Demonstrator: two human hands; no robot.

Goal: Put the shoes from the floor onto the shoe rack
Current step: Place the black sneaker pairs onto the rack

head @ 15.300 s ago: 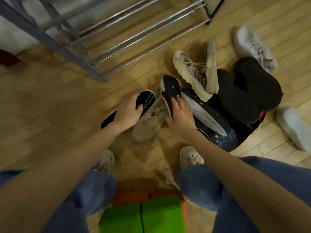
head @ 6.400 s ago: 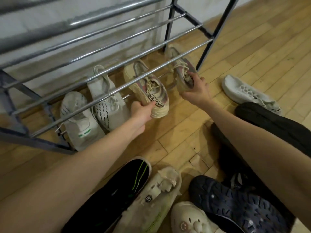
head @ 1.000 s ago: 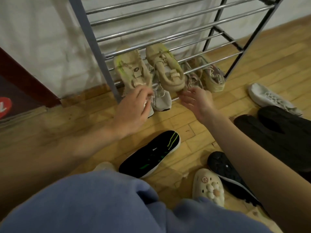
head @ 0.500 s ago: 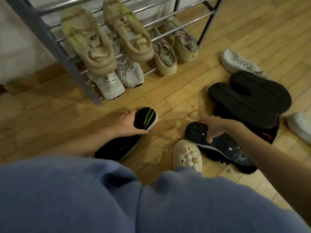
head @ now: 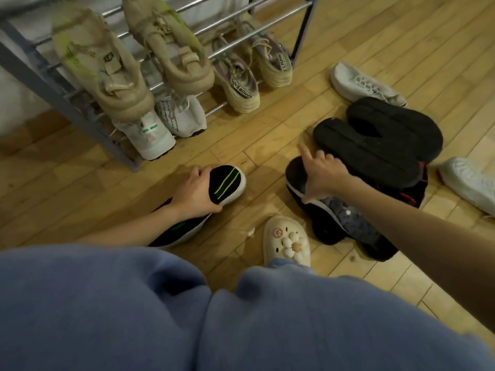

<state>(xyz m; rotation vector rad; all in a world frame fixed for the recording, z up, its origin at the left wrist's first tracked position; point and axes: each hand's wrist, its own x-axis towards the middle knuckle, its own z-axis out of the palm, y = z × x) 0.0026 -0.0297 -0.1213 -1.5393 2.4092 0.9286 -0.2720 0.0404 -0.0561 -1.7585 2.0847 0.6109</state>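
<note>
Head view, with the rack (head: pixel 67 92) as landmark. Left hand (head: pixel 195 194), on the floor in front of the rack's near post, grasps a black shoe (head: pixel 225 186) with green stripes and a white sole edge, fingers curled round its toe end; the shoe lies on the wooden floor (head: pixel 267 124), its rear part hidden under the forearm. Right hand (head: pixel 322 172), farther from the rack to the right, grips the edge of a dark shoe (head: pixel 345 218) with a white sole line, thumb below and forefinger pointing out; this shoe also lies on the floor. Beyond it from the rack, two black slippers (head: pixel 375 140) lie soles up, overlapping, upon a dark heap. A white sneaker (head: pixel 361 84) lies on the floor just right of the rack's far post; a second white sneaker (head: pixel 471 183) lies well apart at the right edge. On the rack's upper bars rest two beige shoes (head: pixel 171 54); on its lowest bars, two white shoes (head: pixel 163 124) under them and two tan sneakers (head: pixel 254 73) beside them, heels toward the viewer. A cream clog (head: pixel 286 242) with flower charms is worn on a foot, near the viewer; blue trouser legs (head: pixel 187 317) fill the foreground
</note>
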